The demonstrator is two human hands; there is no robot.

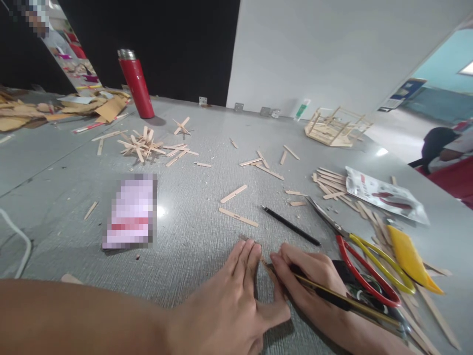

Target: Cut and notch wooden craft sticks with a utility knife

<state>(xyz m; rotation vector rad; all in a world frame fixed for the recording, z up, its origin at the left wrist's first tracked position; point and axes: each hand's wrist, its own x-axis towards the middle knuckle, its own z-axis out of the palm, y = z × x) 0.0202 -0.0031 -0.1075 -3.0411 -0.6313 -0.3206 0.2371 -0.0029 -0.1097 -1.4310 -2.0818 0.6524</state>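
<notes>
My left hand [236, 296] lies flat on the grey table [192, 207], fingers together and stretched out, pressing down a wooden stick [265, 266] that runs under the fingertips. My right hand [310, 281] is closed around a thin black and yellow tool [343, 301], a knife or a pen, whose tip meets the stick right beside my left fingers. Only a short piece of the stick shows between the two hands.
A black pen [290, 226], red and yellow scissors [365, 266], a yellow object [410, 256] and a plastic packet [384, 195] lie to the right. Loose sticks [144, 145] are scattered about. A red flask [136, 84], cardboard scraps [74, 106], a stick frame [332, 127] and a blurred card [131, 211] stand farther off.
</notes>
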